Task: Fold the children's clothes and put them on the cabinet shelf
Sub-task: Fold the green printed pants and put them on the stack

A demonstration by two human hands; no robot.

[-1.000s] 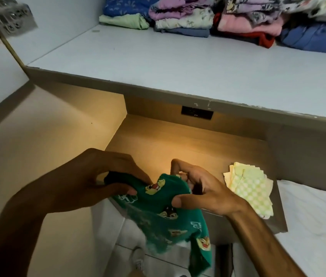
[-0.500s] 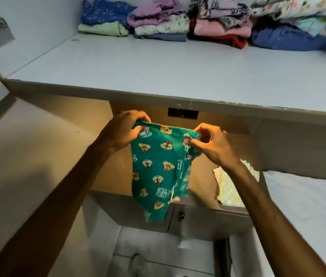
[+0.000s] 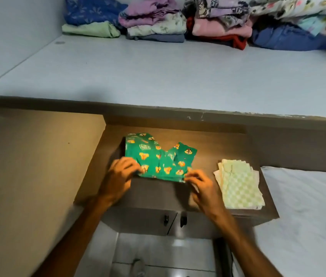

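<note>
Green children's shorts (image 3: 159, 156) with cartoon prints lie spread flat on the brown cabinet top (image 3: 158, 192), legs pointing away from me. My left hand (image 3: 119, 176) pinches the near left corner of the waistband. My right hand (image 3: 200, 185) pinches the near right corner. A folded yellow-green checked garment (image 3: 239, 186) lies to the right on the same top. The pale cabinet shelf (image 3: 158, 76) above holds stacks of folded clothes (image 3: 178, 23) along its back wall.
A white mattress (image 3: 306, 216) adjoins the cabinet on the right. A beige wall (image 3: 28, 166) stands on the left. Two cabinet door handles (image 3: 175, 219) show below the top's front edge, with tiled floor (image 3: 158, 254) underneath.
The shorts went from bunched in both hands, to held up hanging by the waistband, to laid flat on the cabinet top. Both hands moved down and still hold the waistband corners.
</note>
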